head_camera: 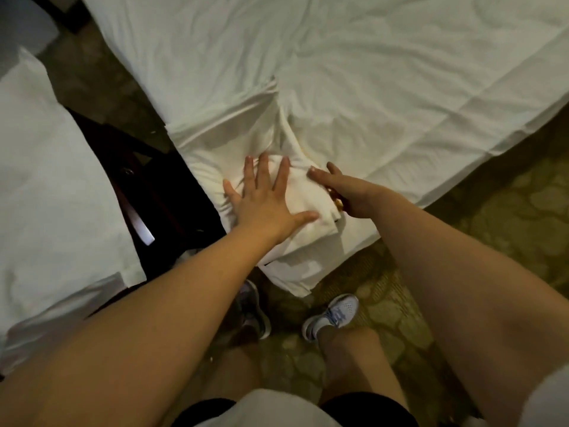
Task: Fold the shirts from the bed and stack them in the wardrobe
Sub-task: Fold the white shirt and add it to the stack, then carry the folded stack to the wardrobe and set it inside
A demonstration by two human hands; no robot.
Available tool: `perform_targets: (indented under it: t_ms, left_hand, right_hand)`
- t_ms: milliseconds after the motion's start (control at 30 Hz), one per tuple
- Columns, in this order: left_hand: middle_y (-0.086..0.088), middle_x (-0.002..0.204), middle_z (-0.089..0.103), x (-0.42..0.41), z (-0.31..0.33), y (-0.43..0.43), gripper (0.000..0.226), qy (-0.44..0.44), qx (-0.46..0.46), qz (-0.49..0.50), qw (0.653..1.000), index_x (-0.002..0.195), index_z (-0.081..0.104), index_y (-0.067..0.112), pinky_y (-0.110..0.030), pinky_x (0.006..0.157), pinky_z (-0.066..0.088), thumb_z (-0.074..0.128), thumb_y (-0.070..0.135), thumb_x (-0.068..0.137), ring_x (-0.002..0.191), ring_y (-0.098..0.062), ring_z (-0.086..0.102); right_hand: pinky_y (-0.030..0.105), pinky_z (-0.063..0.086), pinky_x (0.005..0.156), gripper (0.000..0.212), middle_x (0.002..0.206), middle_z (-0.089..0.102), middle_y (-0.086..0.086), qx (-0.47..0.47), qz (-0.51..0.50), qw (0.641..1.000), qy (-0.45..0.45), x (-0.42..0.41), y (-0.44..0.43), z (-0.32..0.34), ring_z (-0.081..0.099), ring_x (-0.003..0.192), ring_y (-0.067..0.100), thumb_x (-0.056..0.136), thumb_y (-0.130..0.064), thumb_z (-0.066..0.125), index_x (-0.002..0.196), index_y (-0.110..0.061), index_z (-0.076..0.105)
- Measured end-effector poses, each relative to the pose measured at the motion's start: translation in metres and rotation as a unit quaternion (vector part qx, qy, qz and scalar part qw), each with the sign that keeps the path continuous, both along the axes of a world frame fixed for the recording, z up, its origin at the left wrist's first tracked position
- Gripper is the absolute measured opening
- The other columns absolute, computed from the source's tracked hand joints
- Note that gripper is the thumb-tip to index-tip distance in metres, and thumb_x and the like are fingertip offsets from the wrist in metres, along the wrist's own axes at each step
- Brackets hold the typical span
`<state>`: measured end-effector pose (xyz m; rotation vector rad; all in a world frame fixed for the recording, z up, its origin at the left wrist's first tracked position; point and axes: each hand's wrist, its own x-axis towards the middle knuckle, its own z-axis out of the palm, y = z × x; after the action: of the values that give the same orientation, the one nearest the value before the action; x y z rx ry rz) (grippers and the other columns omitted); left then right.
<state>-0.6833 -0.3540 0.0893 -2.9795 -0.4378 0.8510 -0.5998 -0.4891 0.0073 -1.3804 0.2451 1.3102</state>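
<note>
A folded white shirt (308, 208) lies on the near corner of the white bed (385, 87). My left hand (264, 195) presses flat on top of it with fingers spread and straight. My right hand (341, 189) touches the shirt's right edge, fingers pointing left and mostly straight; a small orange-yellow detail shows at that edge. More white cloth, wrinkled, lies just beyond the folded shirt. No wardrobe is in view.
A dark wooden nightstand (160, 195) fills the gap between this bed and a second white bed (55, 180) at the left. Patterned carpet (492, 229) runs along the right. My feet in light sneakers (332, 315) stand at the bed corner.
</note>
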Motion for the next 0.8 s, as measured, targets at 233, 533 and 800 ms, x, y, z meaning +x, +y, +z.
perform_targets:
  t_ms: [233,533,800]
  left_hand:
    - [0.002,0.155,-0.022,-0.006,0.003,0.016,0.108,-0.018,0.0,0.013,1.0,0.146,-0.016,0.033,-0.063,0.109,-0.003,0.04,0.084,0.069,0.142,-0.025,-0.022]
    - [-0.006,0.151,-0.01,-0.034,0.032,0.059,0.105,0.023,-0.158,0.162,0.974,0.148,-0.002,0.035,-0.041,0.105,0.037,0.072,0.04,0.074,0.133,-0.036,0.028]
    - [-0.006,0.157,-0.002,-0.074,0.006,0.101,0.111,-0.145,-0.236,0.378,0.883,0.15,-0.005,0.017,-0.033,0.112,0.021,0.069,0.052,0.074,0.144,-0.022,0.01]
  right_hand:
    - [0.028,0.043,0.081,0.094,0.108,0.057,0.001,-0.045,0.188,0.98,-0.056,0.012,0.019,0.013,0.053,0.092,0.015,0.048,-0.08,0.068,0.117,-0.019,0.054]
    - [0.039,0.038,0.108,0.134,0.143,0.043,0.003,-0.036,0.191,0.98,-0.041,-0.01,0.048,0.027,0.043,0.129,0.023,0.033,-0.078,0.077,0.142,-0.014,0.034]
    - [0.045,0.048,0.097,0.099,0.131,0.055,0.004,0.0,0.132,0.986,-0.1,-0.045,0.111,0.03,0.056,0.117,0.024,0.057,-0.04,0.082,0.142,-0.02,0.034]
